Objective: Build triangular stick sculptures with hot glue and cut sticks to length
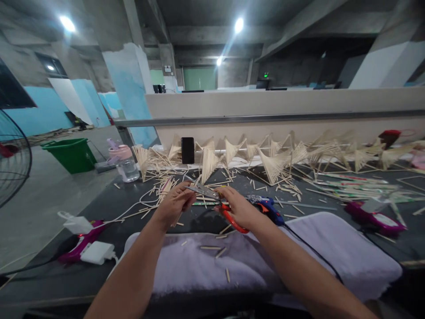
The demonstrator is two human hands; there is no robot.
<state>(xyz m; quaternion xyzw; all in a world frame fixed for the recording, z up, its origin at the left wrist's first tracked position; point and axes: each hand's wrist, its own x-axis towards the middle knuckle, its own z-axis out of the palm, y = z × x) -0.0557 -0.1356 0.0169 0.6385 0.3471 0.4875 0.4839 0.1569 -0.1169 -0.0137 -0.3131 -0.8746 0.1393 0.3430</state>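
Note:
My right hand (237, 206) is closed around the red-handled scissors (234, 219), whose metal blades point left. The blade tips reach the fingers of my left hand (175, 201), which are pinched together. Thin pale stick ends show around those fingertips, but what they grip is too small to make out. A blue glue gun (270, 210) lies just right of my right hand, with its black cord running over the lavender towel (206, 263). Short cut wooden pieces (210, 247) are scattered on the towel under my hands.
Twisted wooden-stick models (272, 164) line the back of the dark table. A black phone (187, 150) stands upright among them. A water bottle (128, 166) is at left. Magenta power strips (83, 241) with white chargers sit at both sides. A green bin (71, 155) stands on the floor.

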